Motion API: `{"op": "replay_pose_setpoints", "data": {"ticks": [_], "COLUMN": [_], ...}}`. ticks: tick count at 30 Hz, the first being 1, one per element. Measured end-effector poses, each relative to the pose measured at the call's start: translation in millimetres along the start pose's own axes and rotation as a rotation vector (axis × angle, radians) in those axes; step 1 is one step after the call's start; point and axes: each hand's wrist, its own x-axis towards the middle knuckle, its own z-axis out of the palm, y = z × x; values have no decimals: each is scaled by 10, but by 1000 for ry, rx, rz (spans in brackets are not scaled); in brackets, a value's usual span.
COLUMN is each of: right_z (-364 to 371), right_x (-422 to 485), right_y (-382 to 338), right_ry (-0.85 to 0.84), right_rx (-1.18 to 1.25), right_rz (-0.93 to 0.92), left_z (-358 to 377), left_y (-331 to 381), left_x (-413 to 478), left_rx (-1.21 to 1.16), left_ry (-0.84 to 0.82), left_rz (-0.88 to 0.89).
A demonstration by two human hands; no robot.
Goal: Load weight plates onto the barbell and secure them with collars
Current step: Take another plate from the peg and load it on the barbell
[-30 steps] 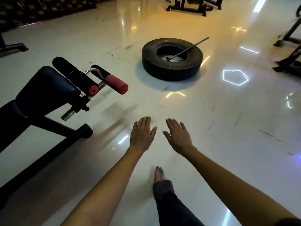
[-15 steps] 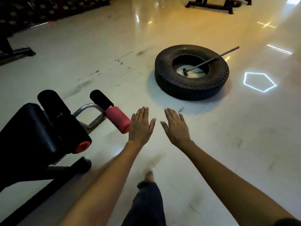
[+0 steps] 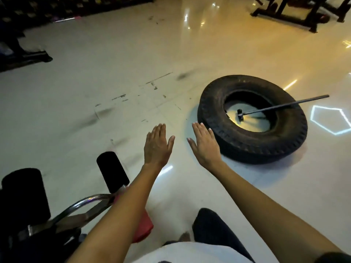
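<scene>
Reaching forward, two hands, left (image 3: 156,147) and right (image 3: 205,147), flat and empty, near one tyre (image 3: 252,118).

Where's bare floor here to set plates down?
Widest free patch: scuffed floor ahead-left, between the bench rollers and the far dark racks. A narrower strip runs beyond the tyre toward the far machines. Crowded: bench at lower left, tyre with hammer at right.

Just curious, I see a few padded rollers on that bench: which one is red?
The low roller under the left forearm, partly hidden by it, is red. The two others, upright and at the far left, are black.
</scene>
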Motion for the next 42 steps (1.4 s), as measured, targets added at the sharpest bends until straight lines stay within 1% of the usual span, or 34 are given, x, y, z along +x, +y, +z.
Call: {"op": "replay_pose_setpoints", "data": {"ticks": [3,7,11,14,16,19,22,26,32,38,42], "right_z": [92,249,431,584,779,1089,1341,1649,2095,2764,3003], "right_x": [954,2257,3453,4178,4678,5340,5877,6595,7432,8432,8935], "right_y": [7,-95,-524,-1058,-1509,-2221,-3007,-4209,-5779,-7547,-8747], "right_ry": [-41,-126,-225,-289,-326,-333,-366,-411,-447,-472,-558], "right_rx": [-19,-50,-48,-28,-23,-13,12,-7,44,75,98], "right_rz": [-104,-268,-437,-551,-648,-760,-858,-1039,-1173,-1323,-1416], "left_z": [20,2,-200,-438,-593,-813,-1064,-1599,-2293,-2955,-3509], "left_y": [-236,-641,-1124,-1580,-1991,-2660,-3382,-4300,-5551,-7179,-8080], "left_x": [791,1766,2620,3049,3310,3636,3977,4425,4935,5564,5960], "left_rx": [19,22,30,30,33,40,29,28,60,66,31], "left_ry": [27,73,95,164,221,265,325,407,459,582,645], "left_rz": [-61,-197,-361,-501,-610,-728,-810,-917,-1048,-1218,-1325]}}
